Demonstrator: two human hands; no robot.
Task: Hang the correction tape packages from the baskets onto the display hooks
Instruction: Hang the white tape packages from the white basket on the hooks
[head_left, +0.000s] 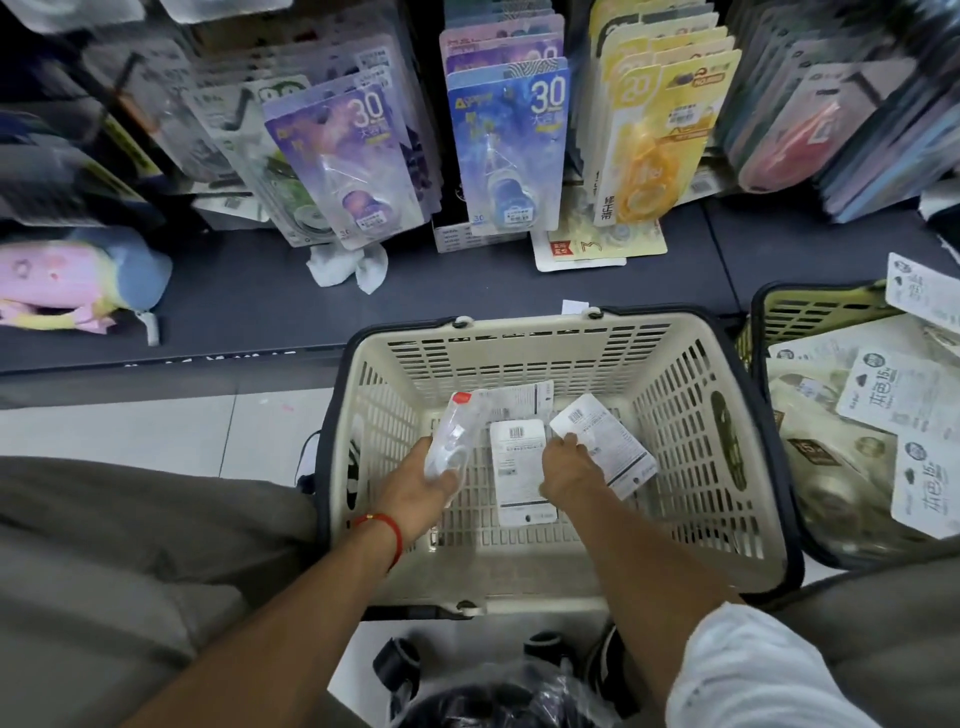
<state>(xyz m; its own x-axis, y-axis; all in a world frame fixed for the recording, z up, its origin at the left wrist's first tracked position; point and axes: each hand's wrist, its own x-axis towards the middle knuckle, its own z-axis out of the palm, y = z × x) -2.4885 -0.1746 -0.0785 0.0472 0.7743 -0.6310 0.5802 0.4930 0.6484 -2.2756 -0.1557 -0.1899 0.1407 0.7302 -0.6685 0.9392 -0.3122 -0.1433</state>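
A beige slotted basket (691, 364) sits on the floor in front of me. Both my hands are inside it. My left hand (423, 480) grips a correction tape package (454, 434) with a clear blister and red tip, tilted up. My right hand (566, 467) pinches the lower edge of a white package (605, 441) lying back-side up. Another white package (519, 473) lies flat between my hands, and a further one (519, 397) lies behind it. Rows of correction tape packages hang on display hooks above: purple (345, 156), blue (506, 145), yellow (657, 135).
A second basket (810, 312) at the right is full of white packages. A dark shelf (249, 301) holds a crumpled tissue (348, 267) and a pastel plush toy (72, 280). My knees flank the basket; a dark bag (498, 696) lies below.
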